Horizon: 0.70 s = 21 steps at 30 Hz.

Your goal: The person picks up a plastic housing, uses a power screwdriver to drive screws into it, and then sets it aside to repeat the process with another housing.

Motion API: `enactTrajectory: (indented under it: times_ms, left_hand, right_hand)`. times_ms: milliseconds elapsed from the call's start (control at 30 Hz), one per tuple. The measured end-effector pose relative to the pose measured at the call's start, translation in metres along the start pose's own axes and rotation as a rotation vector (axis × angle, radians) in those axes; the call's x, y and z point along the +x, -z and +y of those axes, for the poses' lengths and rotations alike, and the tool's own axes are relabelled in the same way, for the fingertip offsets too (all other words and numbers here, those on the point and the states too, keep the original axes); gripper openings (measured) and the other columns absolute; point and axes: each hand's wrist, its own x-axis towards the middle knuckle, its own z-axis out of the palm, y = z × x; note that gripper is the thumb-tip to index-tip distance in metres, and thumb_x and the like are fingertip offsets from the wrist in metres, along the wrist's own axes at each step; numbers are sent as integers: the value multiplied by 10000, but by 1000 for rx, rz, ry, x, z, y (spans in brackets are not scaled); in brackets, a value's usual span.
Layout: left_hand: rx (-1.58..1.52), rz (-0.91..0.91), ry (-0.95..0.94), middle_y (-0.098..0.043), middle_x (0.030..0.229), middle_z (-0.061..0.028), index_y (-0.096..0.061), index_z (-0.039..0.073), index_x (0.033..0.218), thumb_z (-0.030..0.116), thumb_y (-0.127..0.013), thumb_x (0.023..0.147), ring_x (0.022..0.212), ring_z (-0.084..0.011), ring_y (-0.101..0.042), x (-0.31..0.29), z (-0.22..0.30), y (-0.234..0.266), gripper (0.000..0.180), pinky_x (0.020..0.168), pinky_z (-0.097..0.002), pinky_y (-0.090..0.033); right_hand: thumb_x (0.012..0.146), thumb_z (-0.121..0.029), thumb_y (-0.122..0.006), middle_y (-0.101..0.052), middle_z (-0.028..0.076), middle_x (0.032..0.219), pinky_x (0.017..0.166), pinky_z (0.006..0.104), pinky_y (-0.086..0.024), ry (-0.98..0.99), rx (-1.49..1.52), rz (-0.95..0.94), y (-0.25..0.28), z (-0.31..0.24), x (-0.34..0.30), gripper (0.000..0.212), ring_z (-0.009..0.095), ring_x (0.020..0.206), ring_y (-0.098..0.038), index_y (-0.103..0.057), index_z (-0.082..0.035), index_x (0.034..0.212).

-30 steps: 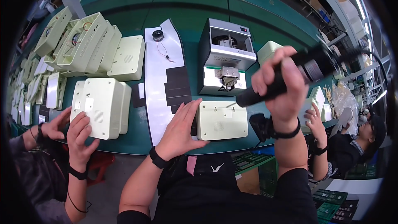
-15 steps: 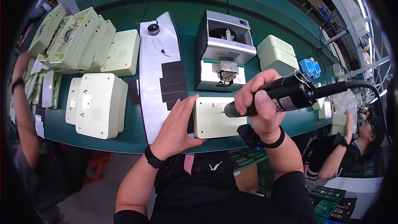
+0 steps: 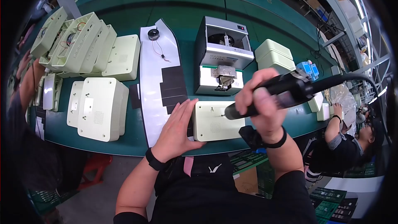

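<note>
A cream plastic housing (image 3: 209,128) lies flat near the bench's front edge, with corner holes and a small speaker grille. Along its left side rests my left hand (image 3: 176,128), fingers stretched out and thumb at the near corner. My right hand (image 3: 261,105) is wrapped round a black corded electric screwdriver (image 3: 292,91), blurred by motion. The tool slants down to the left, and its tip meets or nearly meets a screw near the middle of the housing. The hand and tool hide the housing's right part.
Behind the housing stands a screw feeder machine (image 3: 226,56). At left are stacked cream housings (image 3: 101,112) and open shells with wires (image 3: 74,45). A white sheet (image 3: 155,99) carries black foam pieces (image 3: 172,85) and a small speaker (image 3: 153,34). Co-workers sit on both sides.
The screwdriver stays over the same spot but is blurred now. My left hand keeps its place on the housing. The right co-worker's hand and the left co-worker's arm have moved.
</note>
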Motion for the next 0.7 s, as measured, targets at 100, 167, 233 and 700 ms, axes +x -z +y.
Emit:
enactTrajectory:
  times_ms: [100, 167, 233, 700]
  left_hand:
    - [2, 6, 1, -471, 1408, -229, -289, 52, 1501, 259, -874, 643, 1365, -381, -421, 0, 1, 1, 1058, 1192, -503, -277]
    - [1, 1, -5, -470, 1410, -232, -288, 52, 1504, 261, -874, 643, 1369, -381, -418, -1, 3, 1, 1062, 1193, -501, -275]
    - [0, -6, 3, -469, 1410, -232, -286, 52, 1508, 263, -875, 643, 1370, -380, -417, 0, 4, 0, 1067, 1195, -497, -273]
    - [-36, 54, -33, -479, 1381, -239, -302, 31, 1485, 217, -855, 623, 1326, -393, -447, -1, -4, -2, 1041, 1186, -494, -290]
  right_hand:
    - [942, -233, -571, -532, 81, 697, 524, 321, -455, 157, 82, 11, 4, -29, 23, 234, 165, 519, -517, -465, -38, 1016]
    - [952, -241, -553, -527, 78, 693, 525, 321, -455, 214, 24, 44, 5, -28, 42, 228, 166, 513, -514, -466, -40, 1015]
    - [971, -257, -517, -518, 72, 685, 526, 321, -455, 322, -93, 104, 7, -27, 60, 222, 167, 503, -508, -468, -44, 1012]
    - [852, -263, -755, -579, 69, 718, 630, 307, -488, -49, 296, -53, -45, -61, -28, 391, 140, 624, -559, -488, -27, 1014]
